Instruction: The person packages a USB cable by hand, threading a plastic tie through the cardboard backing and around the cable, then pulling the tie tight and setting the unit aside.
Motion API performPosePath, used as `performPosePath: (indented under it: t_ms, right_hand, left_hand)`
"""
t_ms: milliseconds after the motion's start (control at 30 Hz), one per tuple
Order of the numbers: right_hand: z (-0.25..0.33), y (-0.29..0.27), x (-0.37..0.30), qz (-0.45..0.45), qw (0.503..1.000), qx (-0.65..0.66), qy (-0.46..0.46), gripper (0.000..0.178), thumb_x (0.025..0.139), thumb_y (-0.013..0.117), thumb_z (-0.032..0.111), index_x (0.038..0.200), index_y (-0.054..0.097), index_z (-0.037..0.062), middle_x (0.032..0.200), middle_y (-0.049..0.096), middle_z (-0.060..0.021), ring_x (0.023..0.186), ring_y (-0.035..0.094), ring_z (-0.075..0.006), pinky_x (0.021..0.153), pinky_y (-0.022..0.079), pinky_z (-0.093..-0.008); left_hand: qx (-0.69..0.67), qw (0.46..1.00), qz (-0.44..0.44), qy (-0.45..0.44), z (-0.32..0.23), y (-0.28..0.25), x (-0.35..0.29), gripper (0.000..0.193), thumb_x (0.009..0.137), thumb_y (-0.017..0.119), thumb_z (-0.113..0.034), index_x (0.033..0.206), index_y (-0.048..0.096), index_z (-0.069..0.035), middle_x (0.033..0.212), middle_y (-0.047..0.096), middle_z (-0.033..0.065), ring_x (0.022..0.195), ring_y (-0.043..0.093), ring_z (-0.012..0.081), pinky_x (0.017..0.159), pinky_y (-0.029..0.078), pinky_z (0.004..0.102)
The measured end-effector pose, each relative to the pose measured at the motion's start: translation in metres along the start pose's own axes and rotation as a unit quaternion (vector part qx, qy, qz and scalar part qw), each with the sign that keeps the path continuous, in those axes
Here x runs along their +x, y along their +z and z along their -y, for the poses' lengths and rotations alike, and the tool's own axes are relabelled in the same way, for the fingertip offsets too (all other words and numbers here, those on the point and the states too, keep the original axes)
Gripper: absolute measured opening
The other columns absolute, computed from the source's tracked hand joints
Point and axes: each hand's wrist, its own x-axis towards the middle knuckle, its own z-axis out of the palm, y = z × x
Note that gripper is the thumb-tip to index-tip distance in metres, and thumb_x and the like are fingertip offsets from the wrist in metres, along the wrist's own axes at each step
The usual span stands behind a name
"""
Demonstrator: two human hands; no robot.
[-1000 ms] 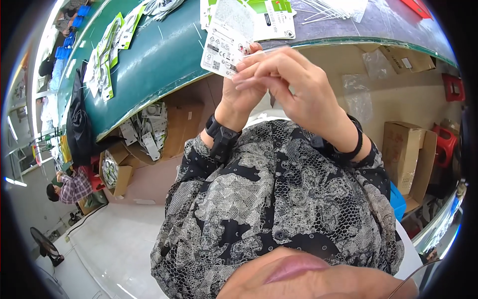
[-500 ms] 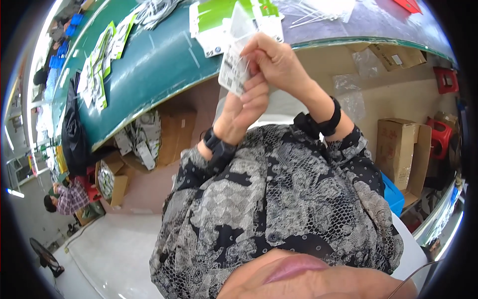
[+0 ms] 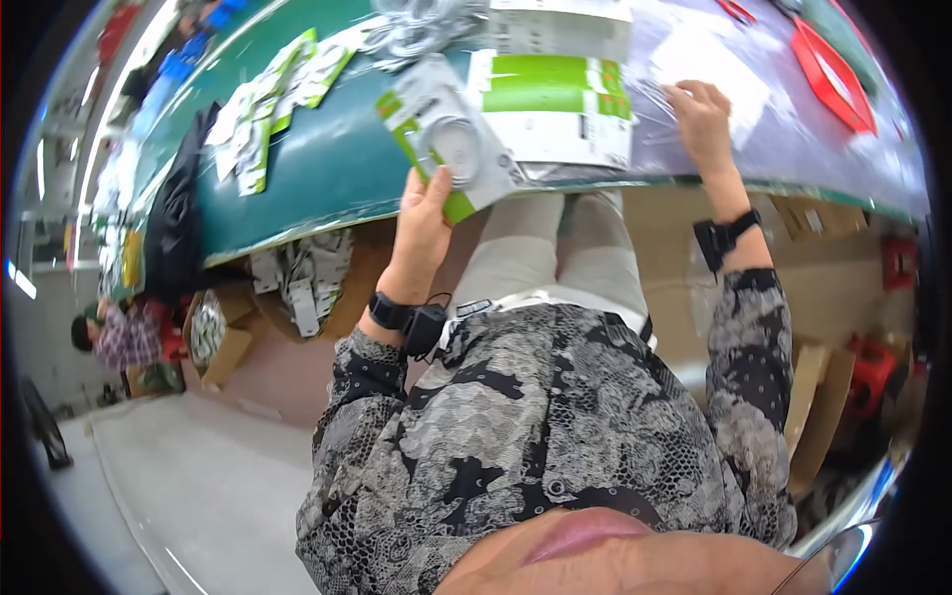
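My left hand grips the lower edge of a white and green retail package, thumb on its front. A coiled white cable shows on the package, which tilts above the table's near edge. To the right, my right hand reaches over the table with bent fingers drawn together. Its fingertips meet the ends of thin white strips beside a white sheet; whatever they pinch is too small to make out. Between my hands lie flat green and white packages.
Further left on the green table lie several green and white packages, with grey-white coiled cables behind. A red tray stands at the far right. Below the table are cartons of packed goods. Another person sits far left.
My hands were together over a small white printed packet and have moved apart. The left now holds the cable package; the right has gone out to the white strips. The view has shifted.
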Motion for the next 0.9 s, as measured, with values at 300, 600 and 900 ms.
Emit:
performPosePath:
  t_ms: [300, 600, 900]
  right_hand:
    - [0.089, 0.007, 0.023, 0.049, 0.968, 0.242, 0.036, 0.012, 0.079, 0.064, 0.004, 0.091, 0.067, 0.005, 0.087, 0.062, -0.0109, 0.086, 0.057, -0.0298, 0.077, 0.046, -0.0371]
    - [0.153, 0.023, 0.031, 0.094, 0.967, 0.238, 0.022, 0.03, 0.077, 0.067, 0.01, 0.107, 0.063, 0.0108, 0.107, 0.058, -0.0074, 0.103, 0.052, -0.0274, 0.088, 0.039, -0.0399]
    - [0.163, 0.023, 0.021, 0.123, 0.967, 0.224, 0.02, 0.04, 0.076, 0.068, 0.012, 0.115, 0.06, 0.0142, 0.116, 0.052, -0.0059, 0.11, 0.047, -0.0265, 0.094, 0.034, -0.0397]
  left_hand:
    - [0.098, 0.988, -0.115, -0.043, -0.073, -0.06, 0.038, 0.033, 0.094, 0.055, -0.031, 0.111, 0.053, -0.003, 0.105, 0.062, 0.0083, 0.093, 0.063, 0.0191, 0.079, 0.053, 0.0313]
    - [0.046, 0.995, -0.053, 0.072, -0.12, -0.128, 0.158, 0.043, 0.089, 0.063, -0.028, 0.121, 0.051, -0.002, 0.112, 0.06, 0.0126, 0.101, 0.06, 0.0238, 0.085, 0.05, 0.0371]
    - [0.593, 0.703, -0.063, 0.386, -0.065, -0.063, 0.279, 0.026, 0.077, 0.072, -0.024, 0.097, 0.068, -0.008, 0.091, 0.063, 0.0088, 0.079, 0.061, 0.0239, 0.076, 0.05, 0.0368]
